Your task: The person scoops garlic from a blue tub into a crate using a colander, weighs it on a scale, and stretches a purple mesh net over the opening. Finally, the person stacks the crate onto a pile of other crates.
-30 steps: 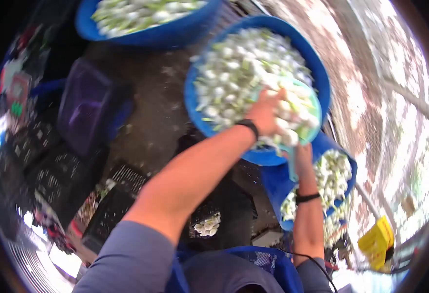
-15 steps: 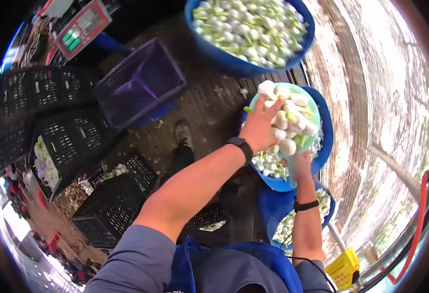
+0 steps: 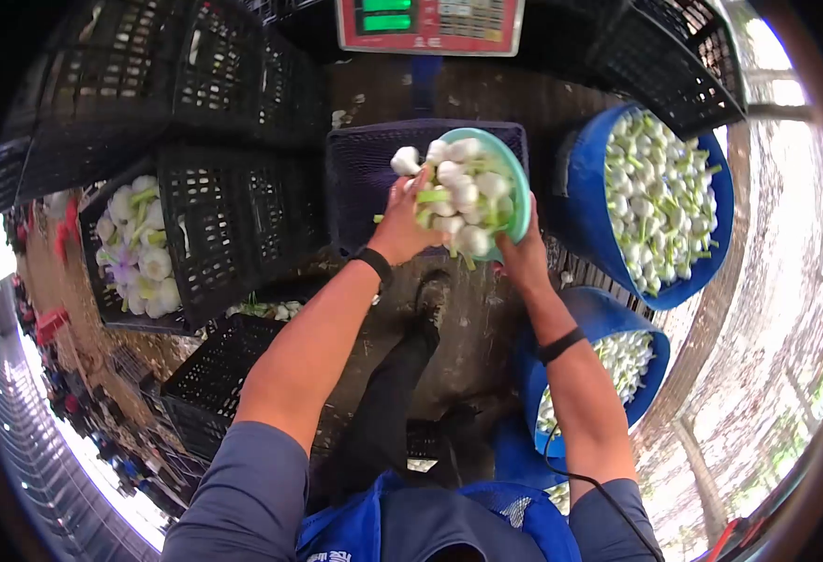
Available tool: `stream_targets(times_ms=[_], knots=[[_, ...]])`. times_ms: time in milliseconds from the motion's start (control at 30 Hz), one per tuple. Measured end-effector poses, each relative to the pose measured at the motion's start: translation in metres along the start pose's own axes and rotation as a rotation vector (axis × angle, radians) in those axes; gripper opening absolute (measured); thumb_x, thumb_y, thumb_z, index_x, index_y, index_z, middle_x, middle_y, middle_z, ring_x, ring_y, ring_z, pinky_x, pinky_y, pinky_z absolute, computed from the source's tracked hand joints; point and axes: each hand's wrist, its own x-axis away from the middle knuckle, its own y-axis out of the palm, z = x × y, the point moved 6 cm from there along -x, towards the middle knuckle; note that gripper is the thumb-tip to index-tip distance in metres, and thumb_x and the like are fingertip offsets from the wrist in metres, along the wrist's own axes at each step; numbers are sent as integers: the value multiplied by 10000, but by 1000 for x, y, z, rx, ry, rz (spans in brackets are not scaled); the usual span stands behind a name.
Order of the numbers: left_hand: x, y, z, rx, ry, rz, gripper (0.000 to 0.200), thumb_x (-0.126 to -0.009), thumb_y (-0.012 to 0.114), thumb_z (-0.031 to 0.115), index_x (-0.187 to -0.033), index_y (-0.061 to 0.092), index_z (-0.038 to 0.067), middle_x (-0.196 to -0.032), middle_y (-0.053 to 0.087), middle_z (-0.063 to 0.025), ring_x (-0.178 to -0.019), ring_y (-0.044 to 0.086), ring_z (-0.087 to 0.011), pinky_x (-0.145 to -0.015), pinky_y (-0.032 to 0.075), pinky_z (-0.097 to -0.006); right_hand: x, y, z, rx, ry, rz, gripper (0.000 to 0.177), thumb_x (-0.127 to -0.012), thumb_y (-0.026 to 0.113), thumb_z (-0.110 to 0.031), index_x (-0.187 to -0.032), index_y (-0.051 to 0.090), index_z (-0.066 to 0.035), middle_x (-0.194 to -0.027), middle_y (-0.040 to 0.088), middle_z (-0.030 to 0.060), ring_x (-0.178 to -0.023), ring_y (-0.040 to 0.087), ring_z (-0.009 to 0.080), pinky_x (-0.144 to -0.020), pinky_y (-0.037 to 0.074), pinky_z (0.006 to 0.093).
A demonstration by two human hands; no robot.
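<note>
A teal scoop bowl heaped with white bulbs with green stems hangs over a dark purple basket. My right hand grips the bowl from below at its near edge. My left hand presses against the pile of bulbs on the bowl's left side. Both wrists wear black bands.
A blue tub full of bulbs stands to the right, and a second blue tub lies below it. Black crates stand on the left, one holding bulbs. A red scale sits at the top. My foot rests on the wet floor.
I have turned left with the loaded bowl, carrying it from above the blue tub to above the purple basket. Both hands kept their hold.
</note>
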Motion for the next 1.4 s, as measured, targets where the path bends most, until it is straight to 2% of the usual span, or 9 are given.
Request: stream_targets(times_ms=[200, 300, 700, 867, 900, 1000, 1133, 1233, 1400], knots=[[32, -41, -115, -129, -356, 212, 916, -759, 799, 198, -1524, 303, 103, -1474, 344, -232, -1324, 428, -351, -1136, 328, -384, -21, 43, -22, 697, -257, 192, 936, -833, 681, -75, -1576, 125, -202, -1169, 596, 245, -979, 633, 433, -817, 515, 498], [65, -29, -126, 151, -378, 290, 805, -784, 762, 112, -1484, 366, 83, -1461, 354, -215, -1033, 635, -299, -916, 522, -377, -16, 33, -15, 709, -336, 231, 931, -824, 687, -62, -1570, 151, -214, -1266, 514, 266, -994, 623, 444, -792, 528, 499], [162, 118, -50, 162, -347, 153, 609, -845, 709, 89, -1391, 453, 0, -1372, 457, -184, -990, 668, -247, -931, 497, -325, 33, -61, 6, 551, -467, 468, 914, -784, 677, -26, -1553, 212, -188, -1327, 486, 238, -981, 637, 429, -725, 557, 464], [169, 219, 40, 353, -288, -62, 598, -874, 661, -3, -1421, 420, 17, -1318, 526, -163, -920, 654, -157, -852, 521, -284, 178, -225, 157, 236, -52, 848, 961, -830, 653, -12, -1572, 49, -96, -1393, 462, 264, -1071, 633, 367, -764, 554, 409], [173, 245, 61, 378, -277, -137, 591, -878, 659, 3, -1419, 424, 15, -1315, 532, -157, -930, 648, -152, -843, 523, -283, 214, -249, 226, -345, 178, 808, 922, -861, 610, 28, -1572, 36, -98, -1389, 444, 251, -1053, 643, 315, -687, 581, 359], [188, 322, 120, 426, -240, -379, 580, -884, 660, 25, -1417, 433, 22, -1299, 548, -138, -958, 630, -138, -822, 524, -279, 337, -335, 357, -325, 452, 1085, 916, -860, 595, 12, -1575, 58, -182, -1311, 507, 244, -913, 663, 290, -526, 585, 350], [214, 464, 174, 484, -342, -721, 630, -897, 682, 126, -1451, 395, 42, -1353, 499, -145, -1045, 611, -164, -833, 527, -288, 428, -395, 503, 116, 912, 938, 929, -823, 598, -146, -1550, 32, -26, -1308, 526, 328, -976, 653, 428, -798, 538, 452], [218, 563, 170, 359, -545, -757, 725, -901, 691, 260, -1504, 321, 101, -1443, 402, -177, -1199, 539, -242, -866, 538, -384, 434, -396, 594, 538, 773, 914, 903, -822, 596, -152, -1544, 73, -7, -1267, 555, 340, -995, 642, 456, -848, 505, 490], [196, 689, 105, 207, -775, -555, 958, -851, 681, 446, -1566, 132, 121, -1489, 299, -277, -1304, 444, -398, -980, 478, -423, 371, -341, 690, 188, 808, 801, 884, -835, 605, -182, -1535, 98, 5, -1203, 590, 338, -963, 646, 466, -831, 512, 482]])
